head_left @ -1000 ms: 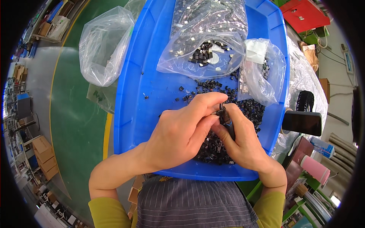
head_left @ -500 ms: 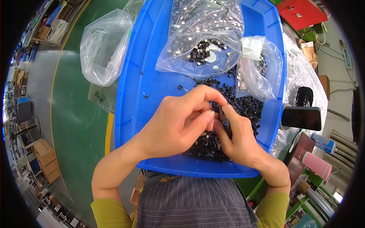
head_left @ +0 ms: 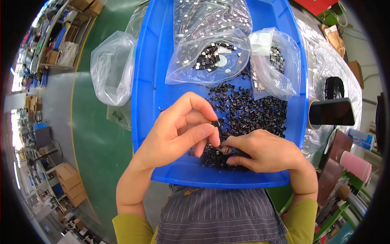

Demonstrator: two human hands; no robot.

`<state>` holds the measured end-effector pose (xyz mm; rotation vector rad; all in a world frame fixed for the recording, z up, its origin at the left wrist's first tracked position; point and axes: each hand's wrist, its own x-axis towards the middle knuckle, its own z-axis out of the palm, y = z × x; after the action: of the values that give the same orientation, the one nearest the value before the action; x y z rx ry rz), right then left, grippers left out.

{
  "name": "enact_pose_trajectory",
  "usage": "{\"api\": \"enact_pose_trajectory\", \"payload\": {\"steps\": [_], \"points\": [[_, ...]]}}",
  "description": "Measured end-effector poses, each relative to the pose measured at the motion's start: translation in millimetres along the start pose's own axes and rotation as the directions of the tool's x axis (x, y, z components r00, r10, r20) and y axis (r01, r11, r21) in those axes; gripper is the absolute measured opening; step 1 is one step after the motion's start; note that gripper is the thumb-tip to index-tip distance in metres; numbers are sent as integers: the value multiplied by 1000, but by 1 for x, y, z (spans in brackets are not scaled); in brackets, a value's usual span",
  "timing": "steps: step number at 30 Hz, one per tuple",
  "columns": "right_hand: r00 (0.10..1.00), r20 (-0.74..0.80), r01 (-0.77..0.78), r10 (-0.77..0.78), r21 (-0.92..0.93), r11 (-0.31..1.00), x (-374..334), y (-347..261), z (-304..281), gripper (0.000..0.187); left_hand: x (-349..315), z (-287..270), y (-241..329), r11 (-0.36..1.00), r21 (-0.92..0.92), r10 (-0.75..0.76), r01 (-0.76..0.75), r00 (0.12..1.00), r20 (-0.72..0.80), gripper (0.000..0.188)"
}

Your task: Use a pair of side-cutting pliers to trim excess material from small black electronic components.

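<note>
My left hand (head_left: pixel 170 132) is pinched round a small black part (head_left: pixel 215 123), held between thumb and fingers above the blue tub (head_left: pixel 156 91). Low over the heap, my right hand (head_left: pixel 264 151) is closed on a small hand tool (head_left: pixel 227 150). It looks like pliers with dark handles, mostly covered by my fingers, its tip beside the black pieces. Many loose black parts (head_left: pixel 260 114) cover the right and near side of the tub's floor.
A clear bag of small black-and-silver parts (head_left: pixel 207 57) lies at the tub's far end, beside a smaller bag (head_left: pixel 278 63). A crumpled clear bag (head_left: pixel 113 69) hangs outside the left rim. A phone (head_left: pixel 332 112) stands past the right rim.
My hands have drawn apart. The right hand has lowered and turned toward the heap with the tool, while the left stays raised, holding the small part. The view has shifted slightly.
</note>
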<state>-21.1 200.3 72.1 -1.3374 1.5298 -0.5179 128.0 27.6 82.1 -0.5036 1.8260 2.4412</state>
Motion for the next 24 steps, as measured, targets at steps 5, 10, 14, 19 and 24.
{"api": "enact_pose_trajectory", "payload": {"steps": [5, 10, 14, 19, 24], "points": [[983, -182, 12, 18, 163, 987, -2, -6, -10, 15, 6, -4, -11, 984, -119, 130, -132, 991, -26, 10], [961, -275, 91, -29, 218, 972, -1, -3, -7, 15, 6, -2, -12, 950, -287, 136, -123, 990, 28, 9], [945, -324, 114, -32, 237, 965, -1, -4, -4, 16, 6, 3, -12, 945, -295, 148, -145, 989, -13, 10], [947, -316, 122, -60, 178, 976, 1, -6, -4, 19, 6, 6, -9, 983, -166, 66, -77, 995, -71, 11], [944, -321, 148, -76, 208, 967, 3, -6, -1, 19, 5, 7, -14, 986, -84, 138, -146, 986, -93, 14]]}}
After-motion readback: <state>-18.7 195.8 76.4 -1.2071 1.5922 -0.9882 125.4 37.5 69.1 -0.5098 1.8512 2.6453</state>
